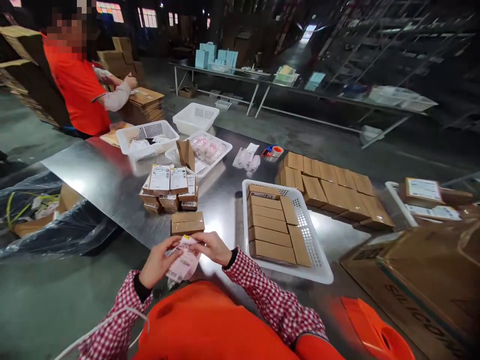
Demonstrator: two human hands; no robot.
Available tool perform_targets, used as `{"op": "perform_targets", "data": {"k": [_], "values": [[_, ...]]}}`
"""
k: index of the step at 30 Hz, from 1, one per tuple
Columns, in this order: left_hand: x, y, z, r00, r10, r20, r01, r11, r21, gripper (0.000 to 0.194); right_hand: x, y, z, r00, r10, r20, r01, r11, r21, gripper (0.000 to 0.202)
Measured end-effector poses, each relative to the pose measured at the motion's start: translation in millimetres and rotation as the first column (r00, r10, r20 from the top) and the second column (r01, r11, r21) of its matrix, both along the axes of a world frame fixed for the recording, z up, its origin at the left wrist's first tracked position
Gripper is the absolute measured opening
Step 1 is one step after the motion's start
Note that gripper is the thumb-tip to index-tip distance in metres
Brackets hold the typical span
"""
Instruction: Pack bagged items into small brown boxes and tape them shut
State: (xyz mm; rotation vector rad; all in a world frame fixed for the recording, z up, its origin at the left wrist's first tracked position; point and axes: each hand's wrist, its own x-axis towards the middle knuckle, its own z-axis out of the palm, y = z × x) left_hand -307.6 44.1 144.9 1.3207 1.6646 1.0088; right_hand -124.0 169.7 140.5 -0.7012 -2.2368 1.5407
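Note:
Between my two hands, close to my body at the table's near edge, is a printed white label sheet (182,264) with a small yellow patch at its top. My left hand (159,261) pinches its left side. At the upper right of the sheet, my right hand (213,247) grips it with thumb and fingers. Just beyond them lies a small brown carton (187,223) sealed with clear tape. Behind that carton stands a stack of small labelled boxes (160,179). Whatever lies beneath the sheet is partly hidden.
A white basket (325,272) of brown cartons stands to the right, with a row of cartons (337,195) beyond. White baskets (148,131) and a tape dispenser (272,151) are farther back. An orange dispenser (375,330) sits near right. A co-worker (77,85) stands far left.

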Motion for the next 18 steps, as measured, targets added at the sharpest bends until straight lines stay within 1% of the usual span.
{"op": "perform_targets", "data": {"k": [2, 4, 6, 8, 10, 11, 12, 13, 15, 16, 17, 18], "values": [[2, 2, -3.8, 1.0, 0.023, 0.005, -0.023, 1.0, -0.014, 0.031, -6, -9, -2.7, 0.998, -0.052, 0.033, 0.051, 0.998, 0.034, 0.022], [2, 3, -12.0, 0.997, 0.067, -0.048, -0.067, 0.998, -0.01, 0.028, -13, -18, -8.1, 0.992, -0.119, 0.037, 0.119, 0.993, 0.008, 0.024], [-1, 3, -21.8, 0.993, 0.075, -0.093, -0.076, 0.997, -0.009, 0.032, -20, -27, -15.5, 0.985, -0.168, 0.031, 0.169, 0.985, -0.042, 0.028], [-8, 1, -31.6, 0.994, 0.06, -0.094, -0.064, 0.998, -0.031, 0.039, -26, -32, -24.0, 0.98, -0.197, 0.029, 0.199, 0.976, -0.088, 0.032], [-21, -1, -41.8, 0.997, 0.017, -0.075, -0.021, 0.998, -0.057, 0.044, -25, -29, -32.7, 0.971, -0.235, 0.029, 0.237, 0.964, -0.116, 0.034], [-30, -4, -47.7, 0.997, -0.002, -0.081, -0.004, 0.998, -0.07, 0.046, -22, -22, -36.8, 0.957, -0.289, 0.031, 0.291, 0.948, -0.13, 0.034], [-41, -7, -54.4, 0.994, -0.023, -0.107, 0.014, 0.996, -0.087, 0.049, -15, -13, -40.7, 0.931, -0.364, 0.038, 0.365, 0.919, -0.146, 0.036], [-54, -10, -62.0, 0.987, -0.05, -0.153, 0.032, 0.993, -0.118, 0.051, -7, -1, -44.5, 0.893, -0.447, 0.049, 0.449, 0.879, -0.161, 0.039], [-79, -15, -78.9, 0.943, -0.151, -0.296, 0.075, 0.965, -0.253, 0.05, 12, 26, -52.4, 0.774, -0.627, 0.085, 0.631, 0.753, -0.189, 0.046], [-90, -16, -87.6, 0.9, -0.233, -0.369, 0.1, 0.933, -0.347, 0.045, 20, 39, -57.0, 0.71, -0.696, 0.103, 0.701, 0.685, -0.199, 0.048], [-98, -15, -95.7, 0.844, -0.325, -0.427, 0.123, 0.892, -0.435, 0.038, 26, 49, -62.4, 0.659, -0.743, 0.118, 0.748, 0.631, -0.208, 0.049], [-103, -11, -103.1, 0.789, -0.397, -0.469, 0.136, 0.858, -0.496, 0.03, 29, 57, -68.6, 0.623, -0.772, 0.126, 0.776, 0.591, -0.22, 0.048]]}}
